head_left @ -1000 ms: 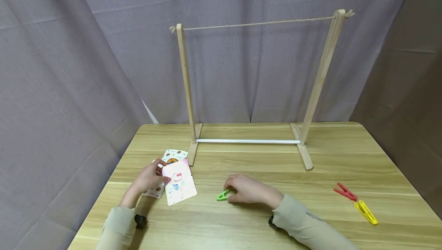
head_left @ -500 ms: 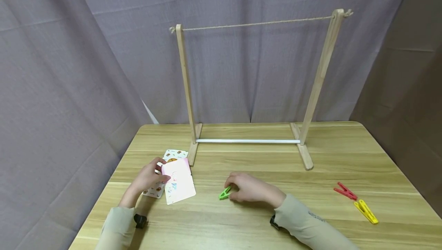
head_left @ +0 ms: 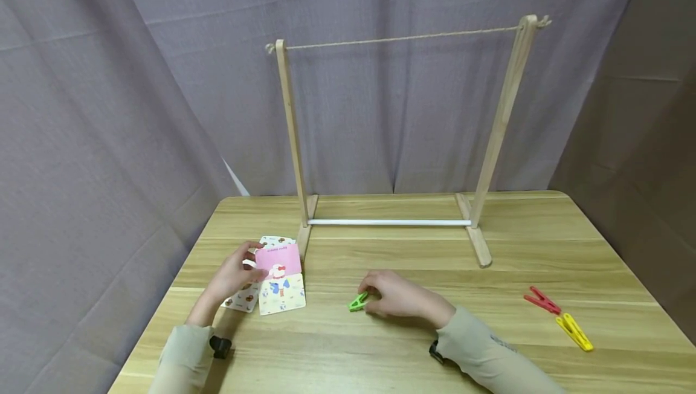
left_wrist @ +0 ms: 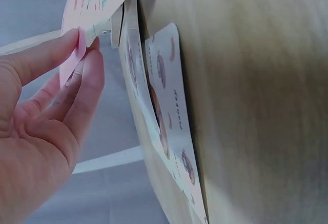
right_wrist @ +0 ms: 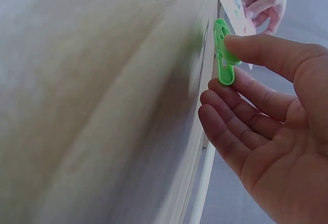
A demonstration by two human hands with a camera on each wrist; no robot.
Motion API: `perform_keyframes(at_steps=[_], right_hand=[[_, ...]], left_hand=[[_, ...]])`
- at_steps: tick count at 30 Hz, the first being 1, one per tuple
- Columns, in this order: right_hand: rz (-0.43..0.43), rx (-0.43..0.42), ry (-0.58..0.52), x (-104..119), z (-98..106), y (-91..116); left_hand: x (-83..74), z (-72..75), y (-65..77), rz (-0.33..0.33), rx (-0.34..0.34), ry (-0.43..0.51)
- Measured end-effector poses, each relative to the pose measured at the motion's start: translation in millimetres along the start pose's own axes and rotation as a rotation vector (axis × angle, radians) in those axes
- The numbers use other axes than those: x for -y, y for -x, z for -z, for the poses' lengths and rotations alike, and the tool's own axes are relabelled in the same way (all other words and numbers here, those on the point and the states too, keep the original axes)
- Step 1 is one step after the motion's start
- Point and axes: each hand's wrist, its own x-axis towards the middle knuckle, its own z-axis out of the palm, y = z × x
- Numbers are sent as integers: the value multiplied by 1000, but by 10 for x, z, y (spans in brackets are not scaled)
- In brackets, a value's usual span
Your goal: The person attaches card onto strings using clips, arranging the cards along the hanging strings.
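My left hand [head_left: 234, 274] pinches the left edge of a pink and cream card [head_left: 283, 292] printed with a cartoon figure. In the left wrist view, thumb and fingers meet on its pink edge, and the card stands raised above the table. Beneath and behind it, white cards [left_wrist: 171, 98] with small brown prints lie on the wood, partly covered in the head view. A green clothespin [head_left: 357, 303] is pinched between the thumb and fingers of my right hand [head_left: 399, 298], low over the table. The right wrist view shows the thumb pressing on the clothespin [right_wrist: 225, 74].
A wooden stand has two posts [head_left: 502, 110], a rope [head_left: 402, 38] strung between their tops and a white rod [head_left: 388, 222] near the base. Red [head_left: 542, 301] and yellow [head_left: 574, 332] clothespins lie on the table [head_left: 337, 358] at the right. Grey curtains [head_left: 348, 116] hang behind.
The card in my left hand has tilted, its pink and cream print now showing clearly. My right hand has shifted slightly right and away from me, turning the green clothespin.
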Motion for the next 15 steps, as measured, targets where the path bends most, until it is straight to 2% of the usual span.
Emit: perform_keyframes(at_steps=[11, 15], right_hand=[[-3, -2, -22, -33, 25, 49], [-3, -12, -29, -48, 40, 56]], left_hand=[[-75, 0, -15, -23, -25, 15], [-174, 6, -16, -42, -22, 16]])
